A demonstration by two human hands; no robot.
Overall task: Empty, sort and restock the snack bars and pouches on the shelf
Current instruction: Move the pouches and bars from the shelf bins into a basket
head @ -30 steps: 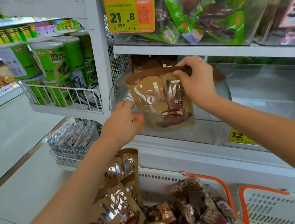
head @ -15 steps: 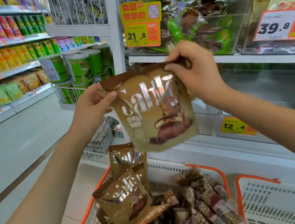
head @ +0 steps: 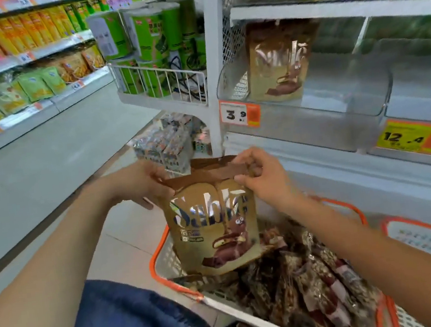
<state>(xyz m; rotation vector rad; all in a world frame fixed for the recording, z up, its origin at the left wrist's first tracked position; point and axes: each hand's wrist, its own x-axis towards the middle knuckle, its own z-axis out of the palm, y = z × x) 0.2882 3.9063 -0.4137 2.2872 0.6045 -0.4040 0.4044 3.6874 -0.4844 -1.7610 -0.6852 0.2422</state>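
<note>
Both hands hold one brown Sablé pouch (head: pixel 214 231) upright by its top edge. My left hand (head: pixel 141 186) pinches the top left corner, and my right hand (head: pixel 262 176) pinches the top right. The pouch's lower edge reaches into the white basket with an orange rim (head: pixel 159 249). Several dark snack bars in clear wrappers (head: pixel 318 281) fill that basket. A second Sablé pouch (head: pixel 275 66) stands in the clear shelf bin (head: pixel 362 85), at its left end.
Price tags reading 3.9 (head: pixel 241 114) and 12.4 (head: pixel 412 136) hang on the shelf front. Another white basket (head: pixel 421 235) sits to the right. Green canisters (head: pixel 150 35) fill a wire rack at the shelf end. My knee in jeans (head: pixel 136 322) is below.
The pouch in both hands has come away from the shelf bin and down to the basket. My view has tilted downward with it.
</note>
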